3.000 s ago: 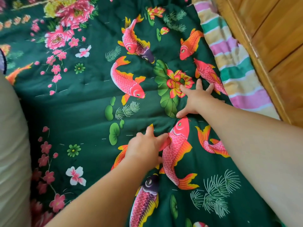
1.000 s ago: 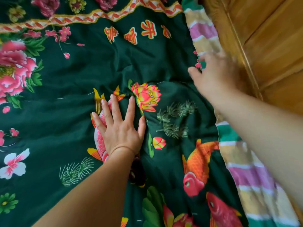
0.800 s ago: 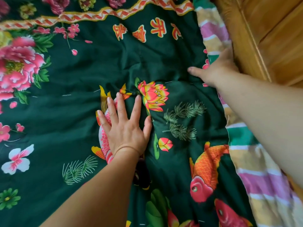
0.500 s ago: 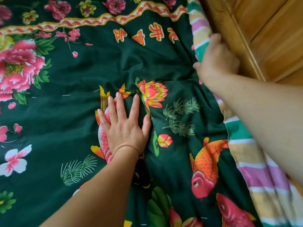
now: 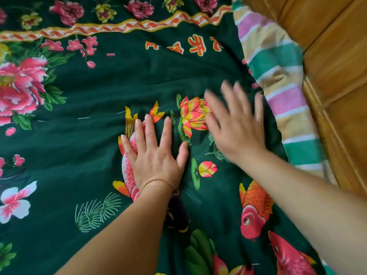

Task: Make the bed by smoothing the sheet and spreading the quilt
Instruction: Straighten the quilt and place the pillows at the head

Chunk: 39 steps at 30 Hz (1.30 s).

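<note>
A dark green quilt (image 5: 103,92) printed with pink flowers, koi fish and a lotus fills most of the view. My left hand (image 5: 155,155) lies flat on it, palm down with fingers spread, over a pink koi. My right hand (image 5: 236,128) is open with spread fingers, blurred by motion, over the quilt just right of the lotus. A striped sheet (image 5: 278,92) in pink, green and tan shows along the quilt's right edge. Folds run across the quilt above both hands.
A wooden bed frame or wall panel (image 5: 337,56) runs along the right side, close against the striped sheet. The quilt's patterned border band (image 5: 119,28) crosses the top of the view.
My right hand has left the quilt's right edge by the wood and swung left onto the quilt, opening flat. My left hand has stayed pressed in place.
</note>
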Tool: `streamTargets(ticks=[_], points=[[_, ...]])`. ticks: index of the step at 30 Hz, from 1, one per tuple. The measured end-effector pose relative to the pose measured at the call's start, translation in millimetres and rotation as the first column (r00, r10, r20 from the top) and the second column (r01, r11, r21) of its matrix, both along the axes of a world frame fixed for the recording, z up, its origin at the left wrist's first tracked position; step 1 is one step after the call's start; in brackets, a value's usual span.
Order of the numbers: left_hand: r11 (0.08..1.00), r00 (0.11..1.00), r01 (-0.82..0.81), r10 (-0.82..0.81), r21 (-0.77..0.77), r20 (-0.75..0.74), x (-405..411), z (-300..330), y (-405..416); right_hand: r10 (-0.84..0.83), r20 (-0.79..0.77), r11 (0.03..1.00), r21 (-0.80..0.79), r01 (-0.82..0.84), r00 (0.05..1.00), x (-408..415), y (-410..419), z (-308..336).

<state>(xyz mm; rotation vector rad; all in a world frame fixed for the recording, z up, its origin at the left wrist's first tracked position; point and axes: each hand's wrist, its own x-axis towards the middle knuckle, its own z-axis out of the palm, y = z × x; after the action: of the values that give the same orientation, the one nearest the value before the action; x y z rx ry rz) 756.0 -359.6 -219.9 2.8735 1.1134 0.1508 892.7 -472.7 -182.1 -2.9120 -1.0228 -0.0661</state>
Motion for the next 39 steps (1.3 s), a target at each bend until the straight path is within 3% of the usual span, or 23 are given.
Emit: streamTargets(ticks=[2,6,8,10,13,19,24,27,32,35,37,39], points=[[1.000,1.000,0.015,-0.015,-0.004,0.000,0.5,0.4,-1.3,-0.021,-0.124,0.995,-0.097,0.009,0.992,8.7,-27.9,-9.2],[1.000,1.000,0.008,-0.008,-0.026,-0.018,-0.9,-0.8,0.7,-0.248,-0.074,0.969,-0.003,0.249,0.966,33.3,-10.1,-9.7],[1.000,1.000,0.001,-0.002,-0.030,-0.023,-1.0,0.2,0.6,-0.213,-0.004,0.973,0.093,0.212,0.977,24.2,7.8,-7.9],[1.000,1.000,0.001,-0.002,-0.028,-0.027,0.4,0.2,-0.1,-0.106,-0.011,0.994,0.014,0.107,0.994,24.2,10.1,-9.1],[1.000,1.000,0.005,-0.006,-0.028,-0.027,-0.6,0.6,1.4,-0.173,-0.076,0.983,-0.068,0.168,0.982,39.7,4.6,-19.2],[0.996,0.995,0.077,-0.080,-0.054,-0.060,31.1,13.1,23.8,-0.152,0.001,0.974,0.172,0.149,0.988,41.1,3.9,-26.7],[0.929,0.953,-0.299,0.300,-0.218,-0.030,132.8,18.6,79.5,-0.134,0.027,0.962,0.244,0.124,0.991,45.0,2.8,-26.3],[0.967,0.980,-0.198,0.195,-0.158,-0.036,183.5,16.2,95.1,-0.096,0.061,0.965,0.250,0.078,0.993,46.9,2.8,-27.6],[0.995,0.999,-0.035,0.037,-0.088,0.021,202.6,12.6,109.0,0.011,0.233,0.973,0.222,-0.064,0.972,50.2,12.2,-21.3],[0.997,0.998,-0.004,0.009,-0.083,0.061,199.8,13.0,107.5,0.098,0.316,0.910,0.356,-0.213,0.944,86.6,47.2,3.5],[0.998,0.993,0.020,-0.012,-0.062,0.120,199.9,13.3,108.5,0.015,0.324,0.889,0.430,-0.161,0.946,130.2,83.2,26.1],[0.998,0.985,0.051,-0.043,-0.039,0.167,199.2,13.3,107.5,-0.115,0.232,0.966,0.255,0.053,0.966,175.8,115.4,42.2]])
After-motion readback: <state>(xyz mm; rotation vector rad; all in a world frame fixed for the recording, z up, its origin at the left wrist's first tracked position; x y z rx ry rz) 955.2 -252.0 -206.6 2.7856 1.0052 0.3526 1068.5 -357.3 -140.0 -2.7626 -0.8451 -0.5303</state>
